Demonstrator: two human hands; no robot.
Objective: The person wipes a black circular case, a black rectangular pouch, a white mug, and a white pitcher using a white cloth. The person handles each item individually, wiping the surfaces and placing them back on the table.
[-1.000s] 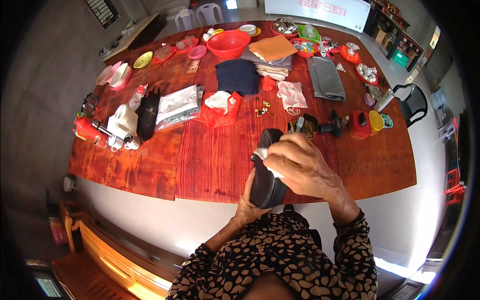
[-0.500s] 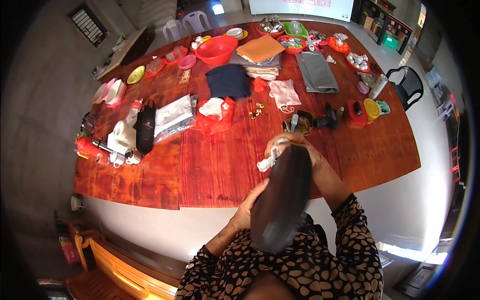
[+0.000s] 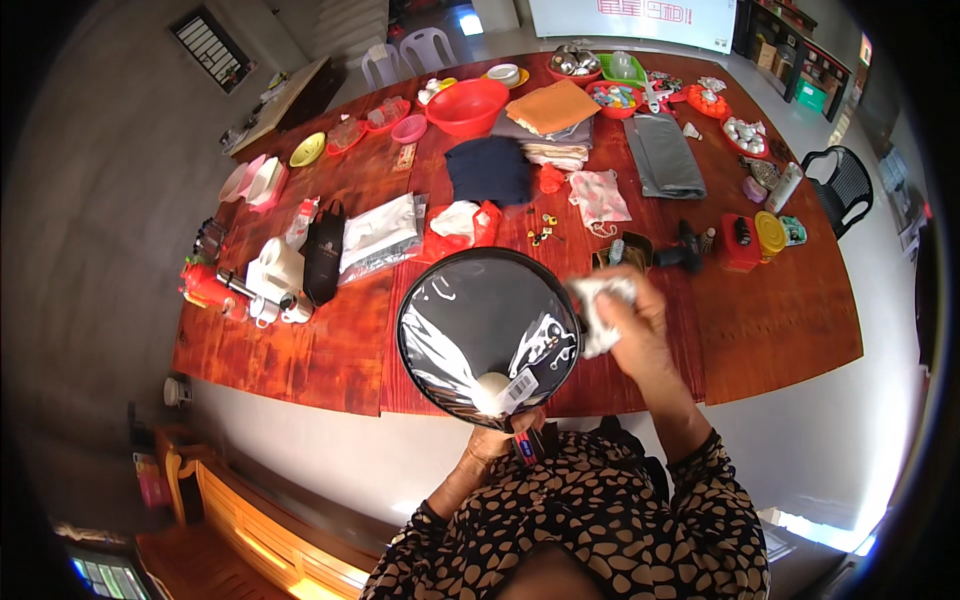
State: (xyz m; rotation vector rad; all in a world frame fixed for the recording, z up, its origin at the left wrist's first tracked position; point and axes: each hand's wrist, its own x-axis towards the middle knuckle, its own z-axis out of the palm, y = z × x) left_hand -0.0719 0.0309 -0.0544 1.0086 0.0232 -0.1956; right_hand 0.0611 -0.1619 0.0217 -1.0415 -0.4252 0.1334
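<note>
A round, glossy black frying pan (image 3: 455, 300) with a barcode sticker is held up in front of me, its shiny face in view. My left hand (image 3: 492, 440) grips it at the lower edge, by the dark handle; part of the fingers is hidden behind the pan. At the pan's right rim, my right hand (image 3: 643, 325) is closed on a crumpled white cloth (image 3: 598, 318), slightly blurred by motion. Whether the cloth touches the rim I cannot tell. Behind the right hand, a small open box (image 3: 637, 250) sits on the table.
The red-brown wooden table (image 3: 290, 365) carries many things: a red basin (image 3: 467, 106), a folded navy cloth (image 3: 487, 170), grey folded material (image 3: 665, 155), a black pouch (image 3: 324, 252) and a red container (image 3: 739, 243). A wooden bench (image 3: 265, 510) stands at lower left, a black chair (image 3: 842, 185) at right.
The pan has turned from edge-on to face-up view and shifted left. My left hand has moved down to its handle. My right hand with the cloth has come away to the pan's right side.
</note>
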